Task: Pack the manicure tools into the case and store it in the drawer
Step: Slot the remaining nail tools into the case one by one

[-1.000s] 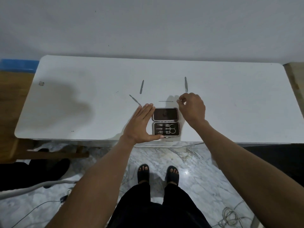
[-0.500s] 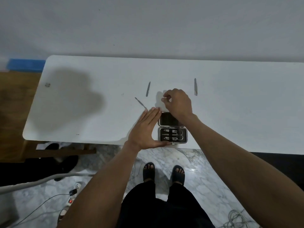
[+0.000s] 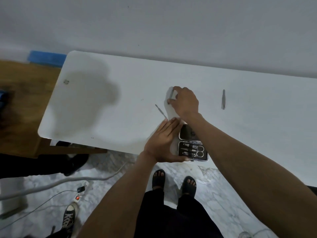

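Note:
The open manicure case (image 3: pixel 205 158) lies at the white table's (image 3: pixel 103 121) front edge, with scissors and several tools strapped in its near half. My left hand (image 3: pixel 163 143) lies flat against the case's left side, thumb along its front edge. My right hand (image 3: pixel 185 101) reaches past the case, with forefinger and thumb pinching the two ends of a grey metal tool (image 3: pixel 171 94) that lies on the table. A slim pointed tool (image 3: pixel 160 111) lies just left of my hands. A third metal tool (image 3: pixel 223 99) lies apart to the right.
The table stands against a white wall. A wooden surface (image 3: pixel 25 100) adjoins its left side. On the marble floor below are a power strip (image 3: pixel 78 197) with cables and another person's shoe (image 3: pixel 69 219). No drawer is in view.
My right hand has moved from just above the case, up and to the left, onto the grey metal tool. The left hand has stayed against the case. The camera has swung left.

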Demonstrator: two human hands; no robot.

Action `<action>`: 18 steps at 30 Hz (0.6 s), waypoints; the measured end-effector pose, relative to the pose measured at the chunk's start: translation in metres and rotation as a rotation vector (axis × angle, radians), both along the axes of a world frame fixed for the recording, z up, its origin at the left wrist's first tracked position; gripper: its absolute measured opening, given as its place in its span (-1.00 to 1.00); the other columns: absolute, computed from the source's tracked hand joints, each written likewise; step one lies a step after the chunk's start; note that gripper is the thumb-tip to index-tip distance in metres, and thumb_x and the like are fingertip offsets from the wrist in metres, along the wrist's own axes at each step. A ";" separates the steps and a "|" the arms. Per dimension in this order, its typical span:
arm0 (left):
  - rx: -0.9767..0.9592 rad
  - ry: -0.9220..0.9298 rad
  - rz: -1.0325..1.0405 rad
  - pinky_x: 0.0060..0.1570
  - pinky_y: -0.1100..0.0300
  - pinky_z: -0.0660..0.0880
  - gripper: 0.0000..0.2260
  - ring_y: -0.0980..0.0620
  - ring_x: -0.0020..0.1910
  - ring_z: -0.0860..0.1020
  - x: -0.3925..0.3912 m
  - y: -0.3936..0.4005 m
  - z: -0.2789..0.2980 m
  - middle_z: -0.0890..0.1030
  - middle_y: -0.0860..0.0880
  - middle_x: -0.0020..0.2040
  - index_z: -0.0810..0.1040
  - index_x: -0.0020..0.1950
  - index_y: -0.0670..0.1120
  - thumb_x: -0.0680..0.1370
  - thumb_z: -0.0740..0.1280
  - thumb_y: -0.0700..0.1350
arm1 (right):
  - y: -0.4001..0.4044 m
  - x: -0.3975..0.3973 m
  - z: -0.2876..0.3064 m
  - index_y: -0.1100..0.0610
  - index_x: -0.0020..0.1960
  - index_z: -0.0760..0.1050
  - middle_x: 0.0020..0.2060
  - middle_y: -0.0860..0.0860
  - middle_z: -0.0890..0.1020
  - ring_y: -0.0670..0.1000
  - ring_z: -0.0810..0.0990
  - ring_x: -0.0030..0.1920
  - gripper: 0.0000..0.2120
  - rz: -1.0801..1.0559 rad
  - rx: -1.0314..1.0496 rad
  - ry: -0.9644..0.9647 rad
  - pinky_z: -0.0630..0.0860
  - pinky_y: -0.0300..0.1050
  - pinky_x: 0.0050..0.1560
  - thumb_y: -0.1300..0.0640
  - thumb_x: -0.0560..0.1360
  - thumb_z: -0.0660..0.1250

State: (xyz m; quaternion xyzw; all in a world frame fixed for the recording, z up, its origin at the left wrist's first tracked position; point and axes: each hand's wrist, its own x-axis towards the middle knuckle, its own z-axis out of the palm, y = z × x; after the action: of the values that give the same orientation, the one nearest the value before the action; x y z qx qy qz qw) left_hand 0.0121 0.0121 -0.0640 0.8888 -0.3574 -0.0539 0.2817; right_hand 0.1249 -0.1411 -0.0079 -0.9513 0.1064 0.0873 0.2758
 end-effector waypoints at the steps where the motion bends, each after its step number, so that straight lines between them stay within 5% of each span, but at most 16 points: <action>1: -0.011 0.005 0.004 0.67 -0.17 0.08 0.15 -0.15 0.70 0.14 0.000 0.000 -0.001 0.25 -0.22 0.67 0.23 0.66 -0.27 0.36 0.53 0.45 | 0.001 0.002 -0.001 0.00 0.34 0.44 0.05 0.05 0.57 0.11 0.54 0.12 -0.51 -0.001 -0.005 0.007 0.52 0.00 0.01 -0.11 0.45 0.37; 11: -0.027 0.000 0.018 0.68 -0.13 0.04 0.14 -0.14 0.70 0.15 0.001 0.001 0.001 0.27 -0.21 0.66 0.26 0.65 -0.28 0.35 0.53 0.44 | 0.003 0.005 0.004 -0.09 0.34 0.43 0.12 0.04 0.53 0.11 0.50 0.19 -0.52 0.016 -0.011 0.066 0.48 -0.02 0.06 -0.08 0.44 0.38; 18: 0.030 -0.008 -0.004 0.69 -0.13 0.03 0.15 -0.15 0.70 0.12 0.002 0.000 0.004 0.24 -0.22 0.67 0.20 0.67 -0.27 0.39 0.48 0.47 | -0.005 -0.009 0.009 0.01 0.21 0.53 0.07 0.07 0.56 0.13 0.49 0.16 -0.68 0.041 -0.148 -0.016 0.39 -0.07 -0.11 -0.04 0.48 0.36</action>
State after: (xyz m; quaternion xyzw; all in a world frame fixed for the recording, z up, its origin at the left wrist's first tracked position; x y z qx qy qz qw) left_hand 0.0142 0.0122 -0.0598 0.8925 -0.3595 -0.0564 0.2666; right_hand 0.1156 -0.1466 0.0010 -0.9718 0.0908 0.0771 0.2035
